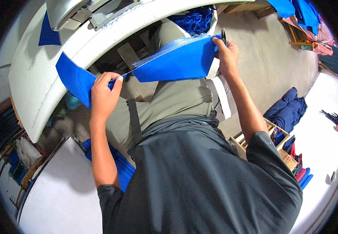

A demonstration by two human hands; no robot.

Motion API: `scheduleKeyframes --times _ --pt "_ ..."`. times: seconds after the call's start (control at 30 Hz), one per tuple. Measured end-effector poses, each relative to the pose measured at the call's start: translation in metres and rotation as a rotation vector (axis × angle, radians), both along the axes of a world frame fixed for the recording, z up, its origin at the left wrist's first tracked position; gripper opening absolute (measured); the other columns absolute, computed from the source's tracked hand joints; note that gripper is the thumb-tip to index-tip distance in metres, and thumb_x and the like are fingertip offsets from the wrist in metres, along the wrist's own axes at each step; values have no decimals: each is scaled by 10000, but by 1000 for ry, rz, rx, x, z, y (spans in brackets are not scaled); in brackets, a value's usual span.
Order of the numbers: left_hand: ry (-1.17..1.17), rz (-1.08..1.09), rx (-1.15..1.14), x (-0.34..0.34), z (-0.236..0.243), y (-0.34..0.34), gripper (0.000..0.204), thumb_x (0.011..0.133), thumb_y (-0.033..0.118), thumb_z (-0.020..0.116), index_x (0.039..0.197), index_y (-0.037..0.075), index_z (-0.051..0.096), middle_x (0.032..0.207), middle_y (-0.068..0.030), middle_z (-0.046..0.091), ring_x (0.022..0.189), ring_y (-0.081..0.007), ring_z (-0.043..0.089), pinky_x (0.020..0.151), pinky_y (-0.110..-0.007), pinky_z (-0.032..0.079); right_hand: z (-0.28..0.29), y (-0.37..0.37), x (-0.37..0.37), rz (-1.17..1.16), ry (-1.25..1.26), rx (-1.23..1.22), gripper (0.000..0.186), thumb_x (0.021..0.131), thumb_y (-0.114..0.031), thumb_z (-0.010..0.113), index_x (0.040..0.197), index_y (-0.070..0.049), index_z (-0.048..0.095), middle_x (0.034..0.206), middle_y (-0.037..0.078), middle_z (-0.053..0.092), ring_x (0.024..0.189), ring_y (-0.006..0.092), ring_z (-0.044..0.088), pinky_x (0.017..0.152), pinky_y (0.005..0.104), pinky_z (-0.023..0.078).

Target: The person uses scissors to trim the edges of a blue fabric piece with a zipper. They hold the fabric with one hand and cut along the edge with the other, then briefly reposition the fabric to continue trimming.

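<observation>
Between my hands hangs a blue fabric piece point(173, 64) with an overlocked, fringed upper edge, stretched above my lap. My right hand point(227, 56) pinches its right end; small dark-bladed thread snips point(223, 36) stick up from the same hand. My left hand point(105, 89) is closed on a second blue fabric piece point(74, 77), near the narrow strand that joins it to the first. This second piece rests partly over the edge of the white sewing table point(36, 101). My left fingers partly cover where the fabric is gripped.
A sewing machine point(71, 13) stands on the table at the upper left, beside another blue piece point(48, 33). A white container of blue scraps point(192, 21) sits ahead. Dark blue folded cloth point(288, 109) and a wooden crate point(239, 142) lie to my right.
</observation>
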State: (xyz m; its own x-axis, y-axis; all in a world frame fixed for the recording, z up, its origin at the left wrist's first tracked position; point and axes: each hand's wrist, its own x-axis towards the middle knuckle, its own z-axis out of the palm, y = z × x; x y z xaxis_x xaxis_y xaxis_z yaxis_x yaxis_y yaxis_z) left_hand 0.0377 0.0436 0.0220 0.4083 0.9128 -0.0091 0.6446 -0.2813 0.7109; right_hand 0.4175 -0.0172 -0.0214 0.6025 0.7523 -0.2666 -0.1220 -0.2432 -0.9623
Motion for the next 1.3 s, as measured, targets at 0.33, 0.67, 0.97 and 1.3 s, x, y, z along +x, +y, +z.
scheduleKeyframes --times 0.33,0.67,0.97,1.3 --pt "-108 109 -197 3 -6 -7 151 943 159 688 960 9 685 849 -36 701 761 -74 598 700 -261 491 14 -1 -23 -219 -115 179 245 963 -301 674 906 -85 572 616 -76 407 507 40 349 467 230 280" --pt "-350 225 -355 5 -18 -23 103 960 100 661 966 -2 652 856 4 661 772 -37 573 681 -209 469 17 -22 -179 569 693 -282 431 1011 -461 540 810 -82 586 569 -61 398 464 56 341 428 252 279" --pt "-350 248 -351 9 -19 -29 102 948 86 662 932 -15 664 799 0 660 718 -33 546 634 -224 458 11 -10 -203 606 672 -270 383 1019 -449 536 842 -111 553 591 -89 335 491 46 265 452 250 224" --pt "-429 242 -328 13 -14 -34 68 923 61 678 896 0 665 791 6 649 727 -38 546 653 -223 458 26 -27 -201 566 558 -111 272 987 -355 625 874 -110 589 648 -98 435 523 25 335 462 233 263"
